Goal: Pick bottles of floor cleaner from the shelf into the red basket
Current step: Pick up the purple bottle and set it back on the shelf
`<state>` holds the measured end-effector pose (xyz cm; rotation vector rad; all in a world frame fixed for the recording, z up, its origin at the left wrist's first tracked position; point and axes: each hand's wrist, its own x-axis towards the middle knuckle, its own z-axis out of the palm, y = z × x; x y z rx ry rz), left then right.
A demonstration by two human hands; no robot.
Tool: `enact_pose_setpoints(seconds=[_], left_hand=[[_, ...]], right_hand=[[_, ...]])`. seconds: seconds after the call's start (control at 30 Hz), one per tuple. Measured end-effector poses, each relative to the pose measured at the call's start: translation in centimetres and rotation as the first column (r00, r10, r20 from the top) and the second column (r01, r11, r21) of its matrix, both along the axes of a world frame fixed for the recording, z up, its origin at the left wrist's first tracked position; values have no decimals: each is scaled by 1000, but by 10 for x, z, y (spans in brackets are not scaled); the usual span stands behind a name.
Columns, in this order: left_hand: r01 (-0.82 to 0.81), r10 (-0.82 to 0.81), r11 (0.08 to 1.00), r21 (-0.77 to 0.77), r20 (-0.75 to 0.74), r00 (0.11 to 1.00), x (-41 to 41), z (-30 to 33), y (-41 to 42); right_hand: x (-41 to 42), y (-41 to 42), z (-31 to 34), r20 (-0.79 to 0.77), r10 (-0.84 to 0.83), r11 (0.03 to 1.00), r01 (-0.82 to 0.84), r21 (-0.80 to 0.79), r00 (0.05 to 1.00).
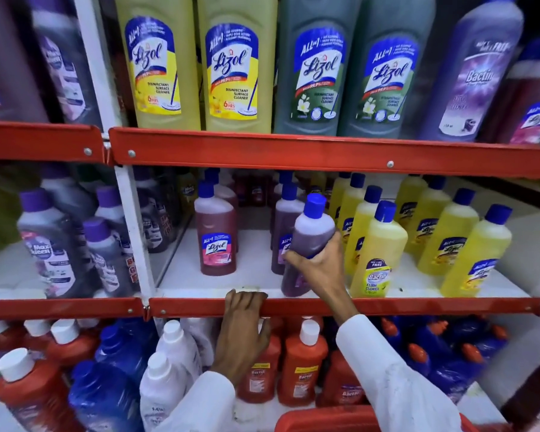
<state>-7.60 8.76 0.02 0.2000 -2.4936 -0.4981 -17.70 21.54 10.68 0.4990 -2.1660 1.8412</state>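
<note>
Shelf rack (293, 151), red rails, 3 levels of cleaner bottles. Landmark = middle shelf front rail (387, 307). Red basket (325, 419) sits low below the rail, only its rim in view; contents not visible, so can't tell how many bottles are in yet. Right hand (320, 263) just above the rail, fingers wrapped round a purple bottle (309, 241), blue cap, tilted and coming off the board. Left hand (247, 304) curled over the rail itself, gripping it, no bottle. Est: one pick mid-way; lowering into basket not yet done. Yellow bottles (378, 244) just R of it, above rail, untouched.
</note>
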Motion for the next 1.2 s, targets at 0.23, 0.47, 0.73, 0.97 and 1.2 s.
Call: enact_pose_setpoints(seconds=[0.23,0.47,0.73,0.97,1.2], left_hand=[[-31,30,997,66,20,999,-8,-7,-1],[-63,61,990,123,24,998,-19,-23,-6],[-78,88,991,112,-89,992,-15,-13,6],[-58,64,990,128,-46,997,-13,-11,7],[-49,56,992,117,-56,997,-12,-9,7]], right_hand=[[3,40,35,-48,797,469,-667,-579,602],[6,54,45,-169,976,-4,-759,-652,140],[17,56,47,-25,594,715,-542,-441,804],[11,19,24,-6,51,985,-51,-168,999],[-2,-16,11,45,-111,989,115,-97,993]])
